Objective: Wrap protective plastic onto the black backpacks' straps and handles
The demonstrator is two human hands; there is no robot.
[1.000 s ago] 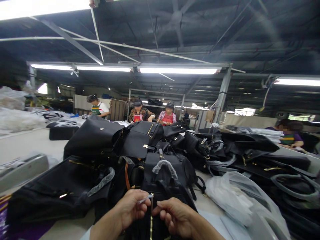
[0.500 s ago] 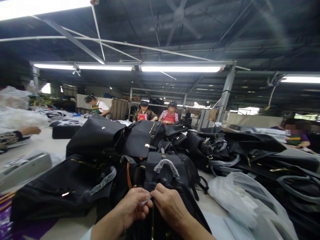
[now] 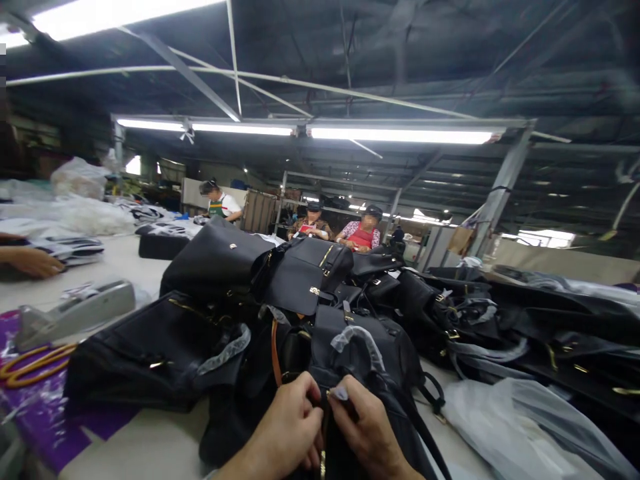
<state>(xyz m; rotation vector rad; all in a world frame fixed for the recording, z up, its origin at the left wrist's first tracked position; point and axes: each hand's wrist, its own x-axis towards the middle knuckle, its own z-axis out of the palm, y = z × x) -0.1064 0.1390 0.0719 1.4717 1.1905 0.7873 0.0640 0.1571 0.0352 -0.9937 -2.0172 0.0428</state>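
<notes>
Close in front of me is a black backpack [image 3: 345, 357] with a gold zipper [image 3: 323, 460] and a top handle [image 3: 359, 337] wrapped in clear film. My right hand [image 3: 367, 423] pinches a small whitish, crumpled piece of film or paper [image 3: 339, 393] between thumb and fingers, just above the zipper line. Beside it, my left hand [image 3: 290, 423] is closed with fingertips at the bag's zipper area; what it grips, if anything, is hidden. A tan strap [image 3: 275, 353] shows just beyond the left hand.
More black bags [image 3: 215, 260] are heaped ahead and to the right. Clear plastic bags [image 3: 530, 420] lie at right. Yellow-handled scissors [image 3: 37, 367] rest on purple plastic at left, near a grey device [image 3: 80, 310]. A co-worker's hand [image 3: 37, 261] reaches in at far left; several people work behind.
The whitish piece was in my left hand and now shows in my right. Both hands stay close together over the backpack. My view has turned left, and the co-worker's hand has lowered onto the packets.
</notes>
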